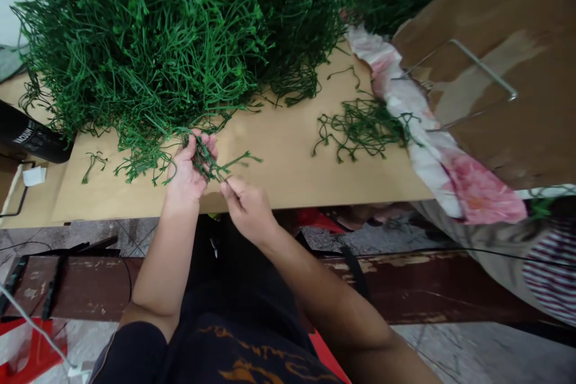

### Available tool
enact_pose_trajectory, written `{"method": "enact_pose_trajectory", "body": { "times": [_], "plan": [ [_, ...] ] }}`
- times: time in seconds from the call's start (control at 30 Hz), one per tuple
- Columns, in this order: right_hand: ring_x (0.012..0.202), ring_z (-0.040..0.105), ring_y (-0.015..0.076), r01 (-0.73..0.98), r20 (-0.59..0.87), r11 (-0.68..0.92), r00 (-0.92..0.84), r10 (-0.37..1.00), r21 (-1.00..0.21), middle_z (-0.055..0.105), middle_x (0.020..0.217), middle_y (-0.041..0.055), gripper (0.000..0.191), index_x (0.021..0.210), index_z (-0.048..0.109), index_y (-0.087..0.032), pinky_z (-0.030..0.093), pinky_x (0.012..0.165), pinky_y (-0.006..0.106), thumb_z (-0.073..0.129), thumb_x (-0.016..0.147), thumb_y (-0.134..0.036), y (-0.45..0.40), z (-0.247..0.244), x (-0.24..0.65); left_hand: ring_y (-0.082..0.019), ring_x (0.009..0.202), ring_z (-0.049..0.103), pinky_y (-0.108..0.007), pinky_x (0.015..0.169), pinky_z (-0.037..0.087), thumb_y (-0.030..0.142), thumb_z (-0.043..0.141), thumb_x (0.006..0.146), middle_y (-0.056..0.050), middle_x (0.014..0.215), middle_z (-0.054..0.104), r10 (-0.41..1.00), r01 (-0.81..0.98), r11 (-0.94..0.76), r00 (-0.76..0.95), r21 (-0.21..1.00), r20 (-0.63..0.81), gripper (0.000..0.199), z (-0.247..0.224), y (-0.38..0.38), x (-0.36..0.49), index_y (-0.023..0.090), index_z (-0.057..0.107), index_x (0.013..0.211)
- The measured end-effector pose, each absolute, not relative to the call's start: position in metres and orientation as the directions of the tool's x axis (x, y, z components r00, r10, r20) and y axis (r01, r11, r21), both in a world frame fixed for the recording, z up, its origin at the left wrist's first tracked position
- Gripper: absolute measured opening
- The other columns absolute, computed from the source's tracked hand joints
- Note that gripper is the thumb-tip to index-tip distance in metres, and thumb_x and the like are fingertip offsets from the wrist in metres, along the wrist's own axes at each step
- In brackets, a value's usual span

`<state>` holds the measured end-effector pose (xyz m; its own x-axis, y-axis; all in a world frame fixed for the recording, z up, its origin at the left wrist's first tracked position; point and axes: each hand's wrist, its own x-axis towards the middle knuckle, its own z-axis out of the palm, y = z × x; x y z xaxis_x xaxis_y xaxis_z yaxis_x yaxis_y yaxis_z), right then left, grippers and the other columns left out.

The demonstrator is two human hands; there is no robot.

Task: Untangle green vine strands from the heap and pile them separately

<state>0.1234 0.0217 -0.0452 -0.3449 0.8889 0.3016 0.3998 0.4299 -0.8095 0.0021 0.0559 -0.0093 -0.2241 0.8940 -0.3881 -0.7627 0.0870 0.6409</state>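
Several green plastic plant stems (pixel 202 159) lie across the upturned palm of my left hand (pixel 189 168), whose fingers curl loosely around them at the near side of a big green heap. My right hand (pixel 245 201), just to the right, pinches the lower end of a branched green stem (pixel 236 161) between thumb and forefinger. The tips of that stem point up and to the right. The large pile of green stems (pixel 180 42) covers the back of the brown tabletop (pixel 288 174). Loose stems (pixel 148 159) spill from it beside my left hand.
A smaller bunch of stems (pixel 360 129) lies right of my hands. Beyond it are a pink-flowered cloth (pixel 481 186) and a cardboard sheet (pixel 504 72) with a bent wire (pixel 481 66). A black vacuum bottle (pixel 33 132) lies at left. Another person's striped sleeve (pixel 553 270) shows at right.
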Motion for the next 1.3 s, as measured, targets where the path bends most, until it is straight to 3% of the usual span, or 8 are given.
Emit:
{"method": "enact_pose_trajectory", "body": {
  "times": [0.2, 0.37, 0.6, 0.77, 0.9, 1.13, 1.23, 1.3],
  "plan": [
    [0.054, 0.039, 0.0123, 0.364, 0.370, 0.506, -0.384, 0.846, -0.782, 0.042, 0.056, 0.0007, 0.029, 0.059, 0.031, -0.021, 0.032, 0.055, 0.028, 0.035, 0.088, -0.025, 0.001, -0.041, 0.123, -0.002, 0.045, 0.048, -0.012, 0.044, 0.037, 0.008, 0.037, 0.087, 0.006, 0.049, 0.043, 0.870, -0.792, 0.082, -0.239, 0.605, -0.431, 0.024, -0.003, 0.065, 0.001, 0.017, 0.050, 0.069],
    [0.054, 0.041, 0.0116, 0.169, 0.503, 0.677, -0.548, 0.668, -0.716, 0.046, 0.056, 0.0014, 0.028, 0.059, 0.038, -0.020, 0.033, 0.052, 0.026, 0.037, 0.087, -0.021, -0.024, -0.041, 0.132, -0.004, 0.048, 0.050, -0.013, 0.047, 0.040, 0.013, 0.031, 0.091, 0.003, 0.052, 0.050, 0.791, -0.754, -0.199, -0.501, 0.627, -0.351, 0.032, 0.001, 0.072, -0.034, 0.019, 0.046, 0.064],
    [0.052, 0.039, 0.0089, 0.054, 0.096, 0.119, -0.320, 0.943, -0.991, 0.040, 0.057, -0.0018, 0.037, 0.075, 0.059, -0.016, 0.034, 0.052, 0.025, 0.037, 0.090, -0.042, 0.005, -0.050, 0.155, -0.003, 0.049, 0.049, -0.014, 0.047, 0.039, 0.021, 0.040, 0.089, 0.004, 0.055, 0.048, 0.920, -0.769, -0.024, -0.267, 0.639, -0.286, 0.022, -0.001, 0.061, -0.029, 0.017, 0.053, 0.071],
    [0.053, 0.038, 0.0094, 0.040, 0.084, 0.100, -0.279, 0.957, -0.994, 0.038, 0.056, -0.0021, 0.042, 0.073, 0.058, -0.016, 0.034, 0.052, 0.025, 0.041, 0.085, -0.053, 0.021, -0.048, 0.156, -0.002, 0.044, 0.039, -0.014, 0.042, 0.033, 0.031, 0.060, 0.078, 0.007, 0.052, 0.039, 0.961, -0.658, 0.086, -0.144, 0.748, -0.238, 0.015, -0.014, 0.037, -0.008, 0.017, 0.055, 0.077],
    [0.062, 0.050, 0.0126, 0.117, 0.138, 0.175, -0.267, 0.954, -0.978, 0.048, 0.060, 0.0012, 0.042, 0.070, 0.057, -0.017, 0.041, 0.061, 0.028, 0.040, 0.085, -0.053, 0.020, -0.047, 0.146, -0.002, 0.047, 0.041, -0.015, 0.046, 0.035, 0.024, 0.073, 0.065, 0.007, 0.054, 0.043, 0.966, -0.528, 0.165, -0.081, 0.833, -0.244, 0.027, -0.021, 0.023, 0.004, 0.015, 0.058, 0.085],
    [0.063, 0.052, 0.0140, 0.408, 0.286, 0.263, -0.007, 0.958, -0.874, 0.054, 0.063, 0.0032, 0.039, 0.075, 0.061, -0.017, 0.044, 0.064, 0.030, 0.038, 0.087, -0.045, 0.064, -0.037, 0.196, -0.007, 0.055, 0.053, -0.018, 0.052, 0.044, 0.032, 0.047, 0.085, 0.000, 0.063, 0.055, 0.957, -0.621, 0.199, -0.042, 0.758, -0.286, 0.026, -0.020, 0.028, -0.001, 0.012, 0.064, 0.084],
    [0.081, 0.054, 0.0216, 0.730, 0.328, 0.090, 0.190, 0.925, -0.678, 0.060, 0.078, 0.0107, 0.028, 0.089, 0.065, -0.012, 0.043, 0.078, 0.041, 0.048, 0.082, -0.033, 0.095, -0.031, 0.245, -0.009, 0.064, 0.058, -0.018, 0.058, 0.047, 0.029, 0.047, 0.085, -0.004, 0.073, 0.063, 0.956, -0.568, 0.185, -0.086, 0.802, -0.281, 0.026, -0.021, 0.027, -0.001, 0.012, 0.066, 0.087],
    [0.102, 0.049, 0.0320, 0.868, 0.356, -0.102, 0.303, 0.884, -0.485, 0.059, 0.100, 0.0220, 0.039, 0.105, 0.062, -0.005, 0.036, 0.090, 0.051, 0.061, 0.072, -0.027, 0.104, -0.028, 0.265, -0.010, 0.067, 0.060, -0.019, 0.060, 0.048, 0.033, 0.050, 0.083, -0.005, 0.075, 0.065, 0.957, -0.518, 0.198, -0.080, 0.832, -0.277, 0.027, -0.022, 0.027, 0.002, 0.013, 0.068, 0.088]
  ]
}}
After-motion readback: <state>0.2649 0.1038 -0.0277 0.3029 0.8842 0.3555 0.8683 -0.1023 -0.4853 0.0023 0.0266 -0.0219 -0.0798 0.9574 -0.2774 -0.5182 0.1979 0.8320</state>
